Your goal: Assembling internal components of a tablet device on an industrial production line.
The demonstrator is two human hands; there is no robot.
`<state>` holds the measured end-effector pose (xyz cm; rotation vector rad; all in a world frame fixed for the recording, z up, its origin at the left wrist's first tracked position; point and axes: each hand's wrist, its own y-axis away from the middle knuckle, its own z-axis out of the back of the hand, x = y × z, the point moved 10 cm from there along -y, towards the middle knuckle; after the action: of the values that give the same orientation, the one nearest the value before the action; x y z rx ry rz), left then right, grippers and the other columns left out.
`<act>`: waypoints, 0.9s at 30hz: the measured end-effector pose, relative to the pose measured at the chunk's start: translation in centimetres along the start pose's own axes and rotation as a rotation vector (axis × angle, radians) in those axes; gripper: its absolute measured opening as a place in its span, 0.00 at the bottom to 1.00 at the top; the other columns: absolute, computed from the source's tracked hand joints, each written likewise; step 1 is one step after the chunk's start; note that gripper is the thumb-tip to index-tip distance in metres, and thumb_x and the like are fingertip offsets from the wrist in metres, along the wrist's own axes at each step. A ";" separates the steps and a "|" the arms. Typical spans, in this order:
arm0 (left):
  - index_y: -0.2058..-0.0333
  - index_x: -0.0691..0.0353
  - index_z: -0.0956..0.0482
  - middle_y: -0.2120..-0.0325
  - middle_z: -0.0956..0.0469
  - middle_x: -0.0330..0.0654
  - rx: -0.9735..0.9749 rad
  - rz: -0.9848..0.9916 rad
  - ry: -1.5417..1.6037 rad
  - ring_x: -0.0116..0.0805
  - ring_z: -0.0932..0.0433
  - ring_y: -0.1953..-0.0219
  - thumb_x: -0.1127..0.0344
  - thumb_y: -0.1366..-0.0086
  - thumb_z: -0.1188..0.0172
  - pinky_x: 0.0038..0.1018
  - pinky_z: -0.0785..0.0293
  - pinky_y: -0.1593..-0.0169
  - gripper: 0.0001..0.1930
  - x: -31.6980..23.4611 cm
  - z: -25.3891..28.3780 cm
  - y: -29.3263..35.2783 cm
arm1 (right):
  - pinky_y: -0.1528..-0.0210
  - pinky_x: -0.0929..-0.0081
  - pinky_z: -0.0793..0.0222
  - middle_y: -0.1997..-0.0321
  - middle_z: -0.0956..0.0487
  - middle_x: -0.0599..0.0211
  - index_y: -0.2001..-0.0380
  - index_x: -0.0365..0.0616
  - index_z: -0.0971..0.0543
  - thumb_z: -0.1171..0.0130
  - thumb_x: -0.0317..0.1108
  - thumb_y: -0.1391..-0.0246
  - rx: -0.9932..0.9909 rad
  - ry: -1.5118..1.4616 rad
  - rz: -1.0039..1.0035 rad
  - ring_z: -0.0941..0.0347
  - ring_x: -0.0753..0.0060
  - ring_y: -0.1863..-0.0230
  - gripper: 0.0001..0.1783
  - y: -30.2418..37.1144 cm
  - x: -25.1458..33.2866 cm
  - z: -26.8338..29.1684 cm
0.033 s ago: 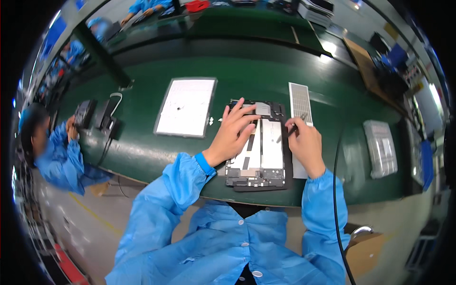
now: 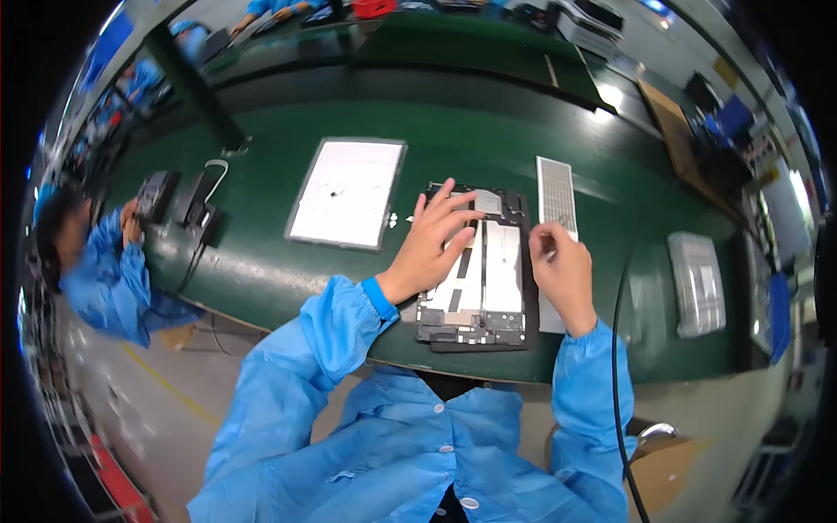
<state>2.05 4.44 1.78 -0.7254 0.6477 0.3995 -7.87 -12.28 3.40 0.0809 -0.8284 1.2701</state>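
An opened tablet point(image 2: 503, 270), its batteries and circuit boards bare, lies upright before me on the green bench. My left hand point(image 2: 433, 244) rests over its upper left part with the fingers spread, hiding some of the inside. Just past the tablet's right edge, my right hand point(image 2: 561, 268) is closed in a pinch. A slim dark tool shows between its fingers in the earlier picture; now it is mostly hidden by them. Behind that hand lies a white sheet point(image 2: 555, 187) with a grid of small pieces, its lower part partly covered.
A sleeved white page point(image 2: 347, 193) lies to the left, with tiny white bits point(image 2: 392, 220) beside it. At right are a clear-wrapped pack point(image 2: 697, 283) and a hanging black cable point(image 2: 615, 375). Far left, a co-worker point(image 2: 100, 261) handles a dark device point(image 2: 157, 196) near black adapters point(image 2: 199, 213).
My right hand has turned slightly, drawing the slim tool away from the tablet's right edge so its tip no longer shows. My left hand stays on the tablet. The view has shifted a little.
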 end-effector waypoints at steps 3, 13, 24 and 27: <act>0.51 0.54 0.20 0.36 0.32 0.44 -0.053 0.027 0.051 0.52 0.52 0.25 0.62 0.29 0.47 0.65 0.71 0.29 0.12 1.2 -0.1 0.8 | 0.59 0.73 0.25 0.60 0.16 0.59 0.62 0.38 0.27 0.35 0.23 0.46 -0.054 -0.427 -0.093 0.20 0.75 0.59 0.11 1.5 -0.9 -0.5; 0.41 0.59 0.31 0.30 0.45 0.51 -0.355 -0.131 0.247 0.57 0.57 0.25 0.62 0.30 0.48 0.54 0.65 0.27 0.21 -0.3 3.1 0.6 | 0.34 0.68 0.38 0.30 0.31 0.52 0.58 0.48 0.38 0.38 0.22 0.45 -0.092 -1.023 -0.345 0.32 0.61 0.35 0.20 -7.2 -7.8 -0.9; 0.48 0.60 0.29 0.42 0.32 0.49 -0.183 -0.286 0.370 0.51 0.35 0.40 0.68 0.33 0.45 0.43 0.40 0.38 0.16 -2.7 1.1 1.4 | 0.46 0.72 0.27 0.46 0.24 0.59 0.51 0.42 0.32 0.35 0.19 0.48 -0.306 -0.968 -0.356 0.27 0.65 0.45 0.23 -29.1 -17.0 -12.4; 0.47 0.61 0.29 0.43 0.32 0.48 -0.089 -0.340 0.380 0.48 0.33 0.41 0.71 0.34 0.45 0.40 0.39 0.39 0.17 -3.8 0.4 0.7 | 0.49 0.73 0.31 0.54 0.23 0.67 0.51 0.41 0.27 0.34 0.25 0.45 -0.308 -0.578 -0.101 0.28 0.73 0.50 0.20 -33.4 -18.4 -10.1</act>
<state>-0.97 4.78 4.19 -0.9895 0.8486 -0.0265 25.07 -33.40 -1.99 0.2464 -1.4901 1.0171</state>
